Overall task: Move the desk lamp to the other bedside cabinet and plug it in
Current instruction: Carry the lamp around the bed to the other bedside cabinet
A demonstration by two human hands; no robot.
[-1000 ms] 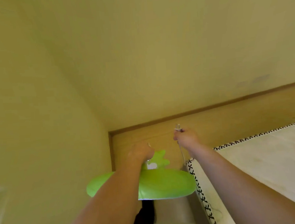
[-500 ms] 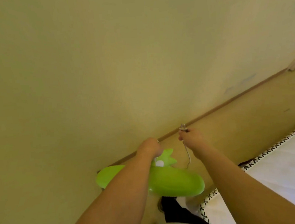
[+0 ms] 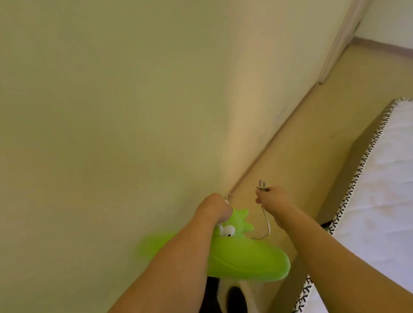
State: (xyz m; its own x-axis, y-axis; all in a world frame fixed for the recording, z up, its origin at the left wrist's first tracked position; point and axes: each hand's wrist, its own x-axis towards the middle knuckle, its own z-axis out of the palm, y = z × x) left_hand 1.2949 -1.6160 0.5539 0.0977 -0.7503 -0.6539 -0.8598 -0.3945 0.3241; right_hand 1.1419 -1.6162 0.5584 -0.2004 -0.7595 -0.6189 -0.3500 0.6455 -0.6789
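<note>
A bright green cartoon-shaped desk lamp with a googly eye hangs in the air in front of me. My left hand is closed around its top, and my forearm covers its left part. My right hand pinches the lamp's plug, prongs pointing up. A thin white cord loops down from the plug toward the lamp. No bedside cabinet or socket is in view.
A plain cream wall fills the left and top. A narrow strip of tan floor runs along it toward a white door frame. A mattress with black-stitched edging lies on the right. My dark shoes show below.
The view has swung to the right along the wall. The room corner has gone out of sight and the door frame has appeared. Both hands keep the lamp and plug in the same grip.
</note>
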